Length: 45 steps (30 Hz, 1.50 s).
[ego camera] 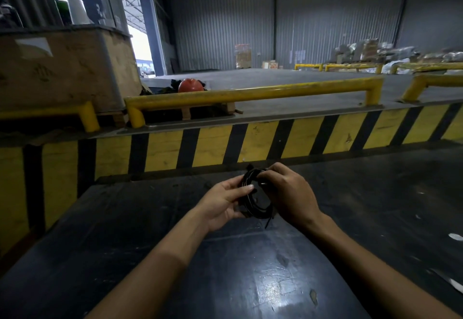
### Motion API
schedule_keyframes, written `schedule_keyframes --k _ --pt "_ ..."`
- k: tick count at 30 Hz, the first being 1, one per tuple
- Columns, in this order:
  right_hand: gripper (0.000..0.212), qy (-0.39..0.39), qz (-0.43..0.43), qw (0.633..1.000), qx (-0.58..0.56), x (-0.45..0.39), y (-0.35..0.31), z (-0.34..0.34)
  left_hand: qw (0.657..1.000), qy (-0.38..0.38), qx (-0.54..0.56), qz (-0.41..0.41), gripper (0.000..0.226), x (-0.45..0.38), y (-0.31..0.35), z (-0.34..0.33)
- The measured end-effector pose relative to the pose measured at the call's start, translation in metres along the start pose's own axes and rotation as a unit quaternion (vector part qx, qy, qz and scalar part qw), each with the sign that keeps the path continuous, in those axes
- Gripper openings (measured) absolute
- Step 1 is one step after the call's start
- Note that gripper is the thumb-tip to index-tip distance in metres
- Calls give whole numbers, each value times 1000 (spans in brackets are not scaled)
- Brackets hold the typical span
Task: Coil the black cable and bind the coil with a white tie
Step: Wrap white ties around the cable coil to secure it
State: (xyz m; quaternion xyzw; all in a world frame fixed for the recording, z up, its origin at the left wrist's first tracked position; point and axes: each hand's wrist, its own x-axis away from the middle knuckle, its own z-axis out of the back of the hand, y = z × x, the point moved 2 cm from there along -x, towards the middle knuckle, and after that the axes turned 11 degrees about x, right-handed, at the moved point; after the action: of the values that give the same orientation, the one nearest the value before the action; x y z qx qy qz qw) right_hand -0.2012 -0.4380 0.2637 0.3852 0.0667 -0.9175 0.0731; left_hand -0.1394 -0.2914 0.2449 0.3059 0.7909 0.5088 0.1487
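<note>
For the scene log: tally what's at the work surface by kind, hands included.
Hands: 2, left hand and right hand
Black cable coil: 1, held between both
Black work surface: 1
White tie: a pale strand shows; cannot confirm
Total: 4

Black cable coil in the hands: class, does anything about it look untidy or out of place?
One loose end sticks out below the cable coil, pointing down. Otherwise the loops sit together between the left hand and right hand.

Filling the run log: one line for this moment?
left hand: holds black cable coil | right hand: grips coil top | white tie: not discernible | coil above dark table
</note>
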Motion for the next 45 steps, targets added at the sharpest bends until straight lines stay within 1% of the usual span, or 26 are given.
schedule_keyframes --k 2,5,7,9,10,11,14,18,19,21,24,25,28,32,34,35,38,39,41,42,43,45 --pt "20 -12 -5 1000 -13 0 3 -1 1000 -2 -20 -6 43 0 0 0" --pt "20 -47 5 997 -58 -1 10 1 996 0 -83 -23 47 1 2 3" --pt "15 -77 7 992 -98 -3 13 6 992 -2 -125 -32 47 2 5 5" --pt "6 -112 -23 983 -144 -5 17 10 982 -12 -188 -35 48 5 6 7" --pt "5 -130 -43 977 -163 -6 21 10 974 -23 -224 -36 49 6 5 7" --pt "9 -145 -60 971 -181 -7 25 10 966 -32 -252 -38 50 7 4 6" --pt "16 -181 -94 948 -246 -8 34 7 953 -39 -295 -50 51 9 2 4" --pt "12 -242 -117 901 -340 -2 30 3 913 -73 -398 -41 52 9 2 4" --pt "11 -252 -124 892 -353 -1 29 1 907 -79 -412 -37 51 9 2 5" --pt "16 -253 -145 888 -357 2 29 -5 900 -82 -427 -35 50 8 1 6" --pt "16 -212 -178 886 -374 7 26 -13 908 -78 -410 -16 49 8 -4 10" --pt "21 -193 -188 881 -388 9 23 -15 916 -76 -394 -4 48 8 -6 12" --pt "33 -146 -230 873 -405 14 18 -22 943 -56 -328 14 40 8 -11 20" --pt "33 -98 -248 867 -421 17 14 -22 977 -19 -213 5 37 11 -17 30" --pt "31 -66 -278 841 -460 17 15 -21 990 -14 -142 4 35 16 -26 37" --pt "31 -50 -304 818 -486 18 17 -22 994 -17 -105 5 35 19 -33 41" --pt "24 -28 -390 729 -563 22 23 -30 1000 -20 -6 2 32 21 -52 49" --pt "21 -27 -411 710 -571 24 24 -34 1000 -14 14 -4 30 19 -56 51" --pt "19 -26 -435 692 -575 30 26 -44 999 12 26 -21 25 15 -62 50" --pt "18 -29 -440 690 -575 33 27 -47 999 26 25 -27 22 13 -63 49" --pt "19 -35 -441 691 -571 37 28 -51 999 35 23 -28 20 12 -65 50" --pt "26 -56 -433 710 -552 44 27 -55 999 47 14 -19 15 10 -68 52"
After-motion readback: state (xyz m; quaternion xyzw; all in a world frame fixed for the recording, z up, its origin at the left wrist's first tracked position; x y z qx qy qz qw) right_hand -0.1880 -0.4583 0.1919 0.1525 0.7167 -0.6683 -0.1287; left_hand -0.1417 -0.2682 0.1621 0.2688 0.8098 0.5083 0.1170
